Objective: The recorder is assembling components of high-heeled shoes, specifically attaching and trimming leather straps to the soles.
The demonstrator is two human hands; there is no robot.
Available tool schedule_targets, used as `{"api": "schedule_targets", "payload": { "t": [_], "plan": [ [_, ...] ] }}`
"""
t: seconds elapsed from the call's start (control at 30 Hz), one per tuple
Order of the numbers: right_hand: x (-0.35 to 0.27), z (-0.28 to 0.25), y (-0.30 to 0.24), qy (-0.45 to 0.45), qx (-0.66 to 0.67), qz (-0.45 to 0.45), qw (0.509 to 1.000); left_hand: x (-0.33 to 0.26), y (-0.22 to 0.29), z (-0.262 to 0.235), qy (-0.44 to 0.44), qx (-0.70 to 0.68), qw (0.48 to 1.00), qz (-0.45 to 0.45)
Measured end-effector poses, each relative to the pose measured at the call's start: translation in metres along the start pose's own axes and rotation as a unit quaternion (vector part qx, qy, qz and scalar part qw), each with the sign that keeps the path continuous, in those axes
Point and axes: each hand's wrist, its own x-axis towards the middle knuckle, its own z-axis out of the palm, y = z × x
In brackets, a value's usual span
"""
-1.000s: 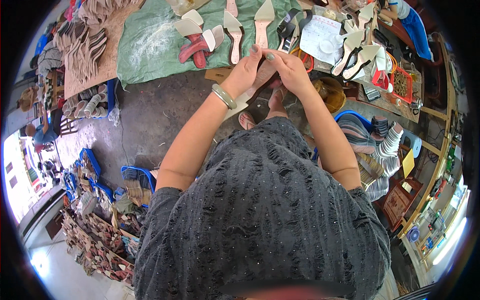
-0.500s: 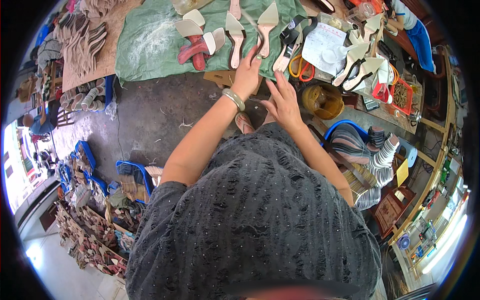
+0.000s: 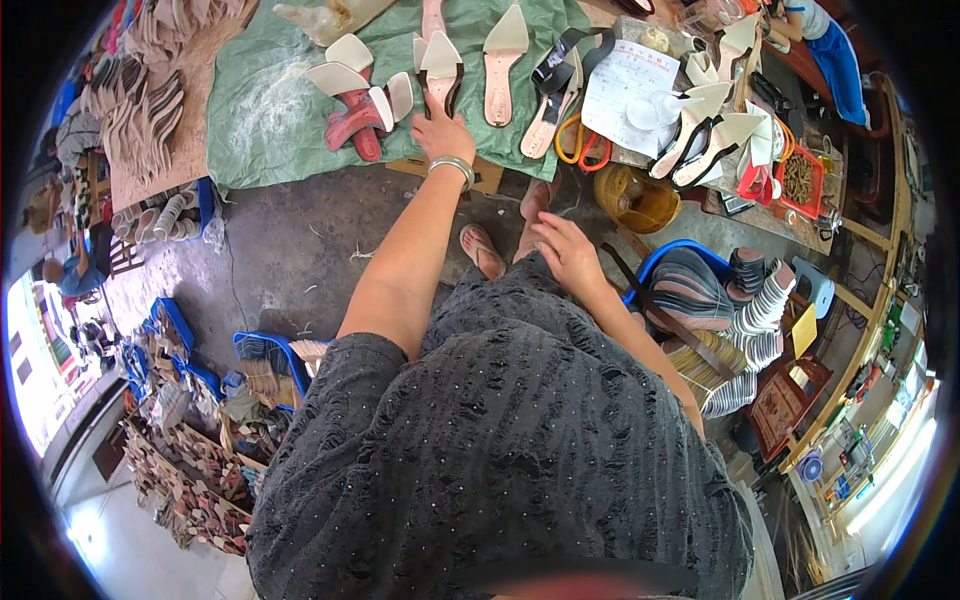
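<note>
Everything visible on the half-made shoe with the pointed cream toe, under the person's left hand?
The half-made shoe has a smooth, pointed cream toe piece, leather-like in look, over a narrow pinkish insole with a dark edge along its right side. It lies on the wrinkled green cloth, toe pointing away from the person. The bare left hand touches and hides the heel end; whether it grips is unclear. A pale piece shows beside the toe's left; contact can't be told.
</note>
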Motion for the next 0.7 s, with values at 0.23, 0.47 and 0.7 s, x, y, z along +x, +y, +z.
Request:
{"api": "schedule_targets", "payload": {
  "t": [0.23, 0.47, 0.7],
  "plan": [
    [0.033, -0.007, 0.011, 0.037, 0.045, 0.009, 0.998, -0.009, 0.018, 0.000, -0.010, -0.026, 0.988, 0.153],
    [0.019, -0.018, 0.021, 0.016, 0.054, 0.057, 0.997, 0.010, 0.054, 0.028, -0.067, -0.067, 0.992, 0.085],
    [0.027, -0.013, 0.025, 0.042, 0.073, 0.043, 0.995, 0.034, 0.049, 0.023, -0.164, -0.077, 0.977, 0.110]
  ]
}}
